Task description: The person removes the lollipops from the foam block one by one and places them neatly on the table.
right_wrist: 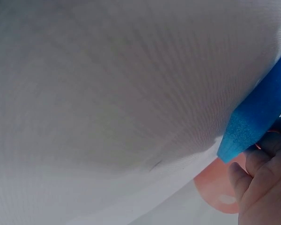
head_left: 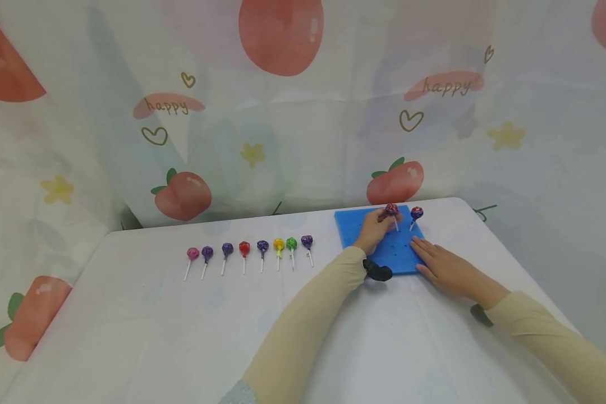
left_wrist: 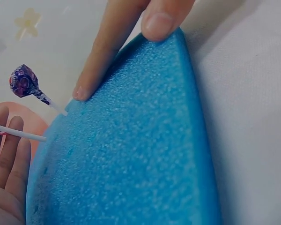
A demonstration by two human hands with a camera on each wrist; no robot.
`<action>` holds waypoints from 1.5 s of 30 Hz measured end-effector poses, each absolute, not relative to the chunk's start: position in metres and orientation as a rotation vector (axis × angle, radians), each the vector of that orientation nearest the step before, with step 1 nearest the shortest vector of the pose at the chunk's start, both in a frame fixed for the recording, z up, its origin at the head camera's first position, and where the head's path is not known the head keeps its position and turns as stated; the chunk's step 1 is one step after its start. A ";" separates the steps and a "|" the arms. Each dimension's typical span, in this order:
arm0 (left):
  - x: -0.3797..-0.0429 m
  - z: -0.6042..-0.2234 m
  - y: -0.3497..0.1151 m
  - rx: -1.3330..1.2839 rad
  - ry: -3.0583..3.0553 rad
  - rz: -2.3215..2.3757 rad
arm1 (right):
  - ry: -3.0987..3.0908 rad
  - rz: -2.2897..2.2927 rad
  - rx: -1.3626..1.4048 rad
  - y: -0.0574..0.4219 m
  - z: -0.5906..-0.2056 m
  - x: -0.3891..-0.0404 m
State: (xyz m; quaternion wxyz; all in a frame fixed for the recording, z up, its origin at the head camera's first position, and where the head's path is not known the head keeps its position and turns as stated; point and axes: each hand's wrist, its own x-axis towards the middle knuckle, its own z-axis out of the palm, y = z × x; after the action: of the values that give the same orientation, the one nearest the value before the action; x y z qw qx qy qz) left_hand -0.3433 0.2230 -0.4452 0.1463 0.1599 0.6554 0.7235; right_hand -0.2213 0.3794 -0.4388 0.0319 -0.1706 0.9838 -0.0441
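My left hand [head_left: 373, 229] is over the blue foam board [head_left: 352, 220] and holds a lollipop [head_left: 391, 209] with a red and purple wrapper by its upper part. In the left wrist view this lollipop's white stick [left_wrist: 23, 134] meets the board, with fingers [left_wrist: 14, 161] behind it. A second purple-wrapped lollipop [head_left: 416, 212] stands tilted in the board near its far right corner. My right hand [head_left: 446, 270] lies with straight fingers along the board's right edge. In the right wrist view, the board's side [right_wrist: 253, 119] shows beside that hand's fingers.
A row of several wrapped lollipops lies on the white table [head_left: 182, 325] left of the board, among them pink [head_left: 193, 253], red [head_left: 244, 248], yellow [head_left: 279, 245] and green [head_left: 291, 243] ones. Small dark holes dot the board. A fruit-patterned curtain [head_left: 303, 134] hangs behind.
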 end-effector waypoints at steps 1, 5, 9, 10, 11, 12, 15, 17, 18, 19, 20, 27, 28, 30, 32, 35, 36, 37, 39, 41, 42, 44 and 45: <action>-0.344 -0.445 0.222 0.458 1.874 2.097 | 3.030 -0.135 -0.525 0.379 -0.439 -0.221; -0.344 -0.443 0.217 0.458 1.846 2.121 | 3.026 -0.136 -0.522 0.378 -0.440 -0.222; -0.341 -0.437 0.210 0.472 1.828 2.131 | 3.022 -0.137 -0.516 0.378 -0.441 -0.222; -0.339 -0.435 0.207 0.481 1.821 2.134 | 3.023 -0.136 -0.516 0.378 -0.441 -0.222; -0.338 -0.433 0.205 0.494 1.820 2.134 | 3.022 -0.134 -0.513 0.378 -0.441 -0.221; -0.337 -0.431 0.202 0.506 1.818 2.130 | 3.022 -0.133 -0.511 0.378 -0.441 -0.221; -0.334 -0.426 0.194 0.543 1.821 2.107 | 3.023 -0.127 -0.503 0.376 -0.440 -0.221; -0.333 -0.423 0.188 0.568 1.828 2.082 | 3.021 -0.122 -0.497 0.376 -0.440 -0.221; -0.333 -0.422 0.184 0.578 1.831 2.069 | 3.021 -0.123 -0.498 0.376 -0.440 -0.221; -0.332 -0.420 0.180 0.586 1.830 2.062 | 3.023 -0.122 -0.502 0.376 -0.440 -0.221; -0.331 -0.418 0.177 0.596 1.825 2.059 | 3.022 -0.120 -0.500 0.377 -0.440 -0.221; -0.324 -0.408 0.148 0.625 1.848 2.028 | 3.013 -0.110 -0.482 0.381 -0.442 -0.224; -0.323 -0.406 0.143 0.619 1.857 2.025 | 3.010 -0.118 -0.482 0.381 -0.442 -0.224; -0.321 -0.404 0.135 0.605 1.879 2.021 | 3.004 -0.134 -0.478 0.381 -0.441 -0.224; -0.319 -0.402 0.126 0.596 1.885 2.024 | 3.002 -0.142 -0.475 0.381 -0.441 -0.224; -0.316 -0.399 0.114 0.593 1.886 2.026 | 3.001 -0.145 -0.471 0.381 -0.440 -0.223; -0.315 -0.399 0.110 0.598 1.888 2.024 | 3.002 -0.145 -0.471 0.381 -0.440 -0.223; -0.314 -0.398 0.106 0.604 1.891 2.020 | 3.002 -0.146 -0.470 0.381 -0.440 -0.223; -0.312 -0.397 0.099 0.611 1.893 2.014 | 3.004 -0.154 -0.473 0.380 -0.439 -0.223; -0.310 -0.396 0.092 0.621 1.900 2.008 | 3.006 -0.158 -0.477 0.379 -0.438 -0.222; -0.308 -0.394 0.089 0.628 1.905 2.005 | 3.008 -0.160 -0.482 0.379 -0.438 -0.222; -0.305 -0.392 0.082 0.627 1.914 2.003 | 3.011 -0.163 -0.488 0.378 -0.438 -0.222; -0.304 -0.392 0.079 0.630 1.925 1.999 | 3.012 -0.164 -0.489 0.378 -0.438 -0.222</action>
State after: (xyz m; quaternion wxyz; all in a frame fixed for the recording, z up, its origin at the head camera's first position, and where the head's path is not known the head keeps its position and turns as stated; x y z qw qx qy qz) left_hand -0.3045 0.0794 -0.3916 0.1475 0.2190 0.6691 0.6947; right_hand -0.2225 0.3777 -0.4378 0.0430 -0.1597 0.9848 -0.0537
